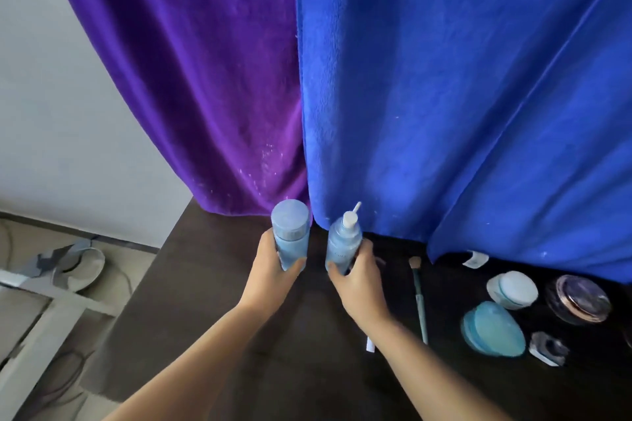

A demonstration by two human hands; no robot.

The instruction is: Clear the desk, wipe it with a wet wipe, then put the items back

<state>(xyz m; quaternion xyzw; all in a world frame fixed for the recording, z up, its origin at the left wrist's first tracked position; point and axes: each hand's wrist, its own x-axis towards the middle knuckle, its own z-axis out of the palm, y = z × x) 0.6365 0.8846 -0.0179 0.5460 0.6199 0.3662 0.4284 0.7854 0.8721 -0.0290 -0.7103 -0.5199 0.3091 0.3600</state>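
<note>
two bottles are standing upright side by side at the back of the desk [212, 301], the capped bottle [290, 232] left of the pump bottle [343, 243], a gap lying between them. the left hand [273, 277] is wrapping the capped bottle, the right hand [359, 280] the pump bottle. two cloths [444, 96] are hanging behind them. right of the pump bottle a brush [419, 297] is lying on the desk. further right a jar [512, 289] is sitting behind a round case [492, 333], with a compact [579, 299] at the far right.
</note>
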